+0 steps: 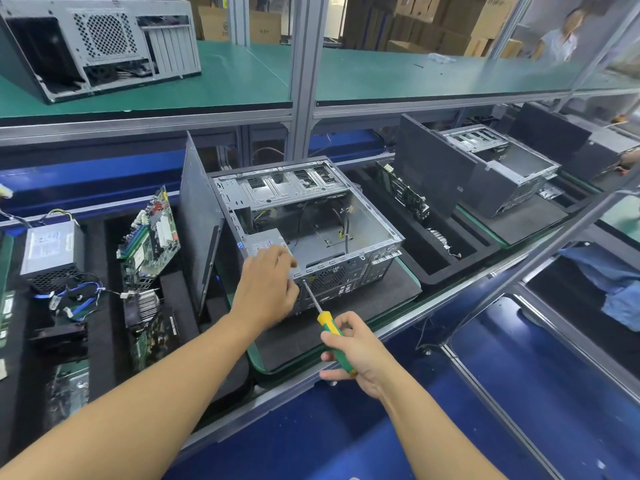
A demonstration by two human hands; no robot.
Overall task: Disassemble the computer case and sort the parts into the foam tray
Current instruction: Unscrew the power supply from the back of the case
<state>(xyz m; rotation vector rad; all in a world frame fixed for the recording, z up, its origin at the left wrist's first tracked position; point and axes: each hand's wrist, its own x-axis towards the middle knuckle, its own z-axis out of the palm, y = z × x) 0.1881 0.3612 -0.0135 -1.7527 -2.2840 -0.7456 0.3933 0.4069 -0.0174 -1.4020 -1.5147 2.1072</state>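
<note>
An open grey computer case point(377, 220) lies on its side on a dark pad in the middle of the bench, with a power supply point(259, 241) still inside its near left corner. My left hand point(266, 289) rests on the case's rear edge by the power supply, fingers curled against the metal. My right hand point(353, 351) grips a yellow-and-green screwdriver point(330, 327) whose tip touches the case's rear panel. To the left, the black foam tray point(100, 306) holds a removed power supply point(52, 251), a motherboard point(152, 233), a heatsink point(143, 304) and cables.
The case's side panel point(201, 223) stands upright between case and tray. A second foam tray point(446, 237) with boards and another open case point(498, 171) lie to the right. A third case point(100, 43) sits on the green upper shelf. A person stands far back right.
</note>
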